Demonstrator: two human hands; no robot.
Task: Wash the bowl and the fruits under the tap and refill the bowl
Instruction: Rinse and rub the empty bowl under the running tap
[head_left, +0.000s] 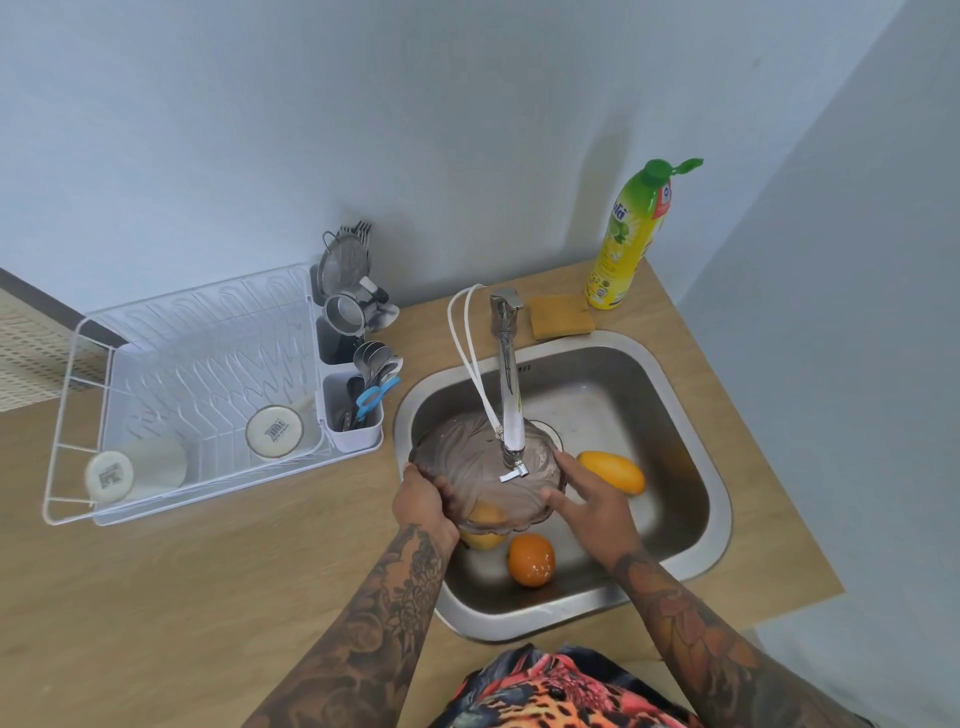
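A brownish glass bowl (467, 467) is held over the steel sink (691, 415), right under the tap spout (511, 415). My left hand (423, 501) grips the bowl's left rim. My right hand (592, 501) lies against its right edge with fingers fairly straight, thumb on the rim. In the basin lie a yellow mango (615, 470) at the right, an orange (531, 560) at the front, and a yellow-orange fruit (485, 530) partly hidden under the bowl.
A white dish rack (197, 384) with two upturned cups and a cutlery caddy stands left of the sink. A sponge (561, 316) and a green-capped dish soap bottle (631, 239) sit behind the sink. The wooden counter (208, 597) ends at the right wall.
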